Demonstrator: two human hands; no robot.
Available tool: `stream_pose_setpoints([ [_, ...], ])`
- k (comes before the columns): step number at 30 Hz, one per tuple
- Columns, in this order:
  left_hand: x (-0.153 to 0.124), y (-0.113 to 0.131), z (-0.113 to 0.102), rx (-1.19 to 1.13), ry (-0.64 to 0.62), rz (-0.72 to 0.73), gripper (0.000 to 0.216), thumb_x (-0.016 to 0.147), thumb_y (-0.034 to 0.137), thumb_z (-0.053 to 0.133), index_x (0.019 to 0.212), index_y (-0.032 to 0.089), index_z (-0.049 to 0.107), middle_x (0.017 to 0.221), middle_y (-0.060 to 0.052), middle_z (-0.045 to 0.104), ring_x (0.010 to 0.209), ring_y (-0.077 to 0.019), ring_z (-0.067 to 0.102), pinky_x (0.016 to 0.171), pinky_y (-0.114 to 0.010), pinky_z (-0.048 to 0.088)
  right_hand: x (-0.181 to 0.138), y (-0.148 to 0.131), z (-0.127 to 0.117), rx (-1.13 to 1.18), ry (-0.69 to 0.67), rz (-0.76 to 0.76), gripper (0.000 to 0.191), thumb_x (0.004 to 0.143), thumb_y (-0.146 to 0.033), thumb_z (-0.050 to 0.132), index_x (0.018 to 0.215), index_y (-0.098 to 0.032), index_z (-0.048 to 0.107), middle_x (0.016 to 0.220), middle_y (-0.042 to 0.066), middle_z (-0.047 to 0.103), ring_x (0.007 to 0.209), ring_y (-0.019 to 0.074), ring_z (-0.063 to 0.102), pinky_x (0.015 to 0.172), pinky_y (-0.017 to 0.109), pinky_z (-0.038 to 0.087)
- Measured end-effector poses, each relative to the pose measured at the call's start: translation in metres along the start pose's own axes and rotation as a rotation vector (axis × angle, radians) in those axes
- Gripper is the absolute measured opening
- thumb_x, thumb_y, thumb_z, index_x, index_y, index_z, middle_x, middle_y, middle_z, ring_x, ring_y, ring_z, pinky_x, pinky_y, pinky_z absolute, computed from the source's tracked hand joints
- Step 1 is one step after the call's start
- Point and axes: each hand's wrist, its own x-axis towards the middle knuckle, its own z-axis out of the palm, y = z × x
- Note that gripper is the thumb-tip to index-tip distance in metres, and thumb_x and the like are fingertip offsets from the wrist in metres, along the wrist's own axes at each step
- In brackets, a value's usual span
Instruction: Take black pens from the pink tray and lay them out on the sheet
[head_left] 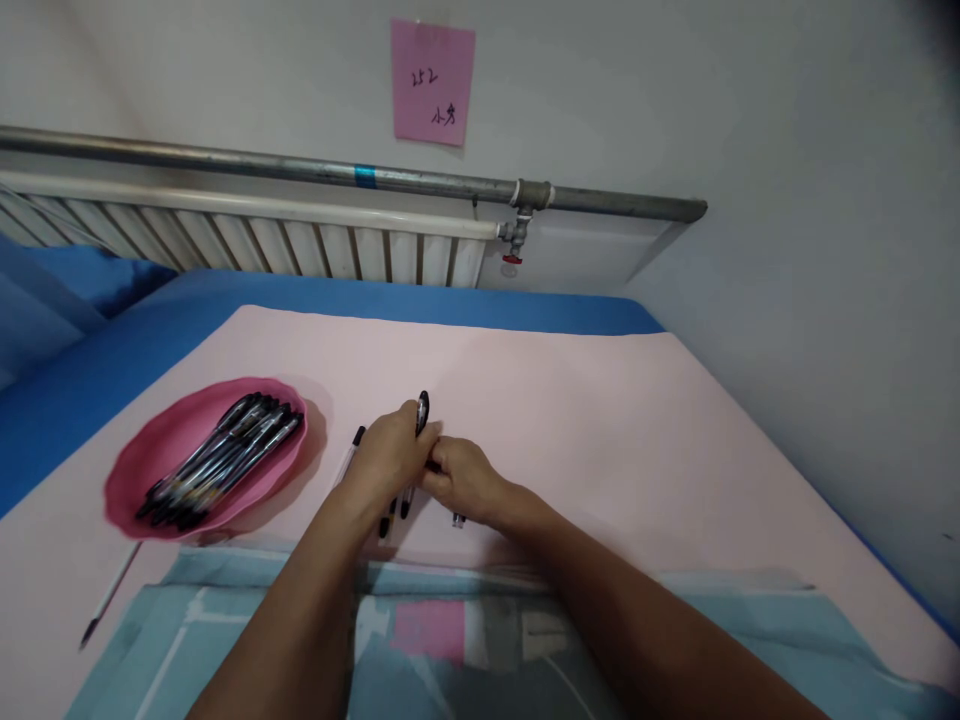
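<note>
Pen sits pinched in curled left hand.

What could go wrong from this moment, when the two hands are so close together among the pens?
The black-topped pen in the left hand might slip or be bumped, since the right hand is pressed so close.

Loose pens lie beside the hands, so a wrist could knock them and set them rolling.

The slim white refill lies outside the pink bowl, where it may be overlooked.
</note>
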Motion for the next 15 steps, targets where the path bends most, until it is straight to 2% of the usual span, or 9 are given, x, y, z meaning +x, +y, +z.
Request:
stream_pose_setpoints([
  [15,0.0003,0.0028,-0.0003,0.077,-0.037,-0.022,0.033,0.082,0.04,0.034,0.091,0.015,0.054,0.079,-0.013,0.066,0.073,-0.0258,0.061,0.059,-0.031,0.038,0.0001,-0.003,-0.0016,-0.061,-0.027,0.008,0.017,0.075,-0.024,0.052,0.066,-0.013,0.062,0.062,0.001,0.06,0.053,0.0096,0.048,0.049,0.02,0.03],
])
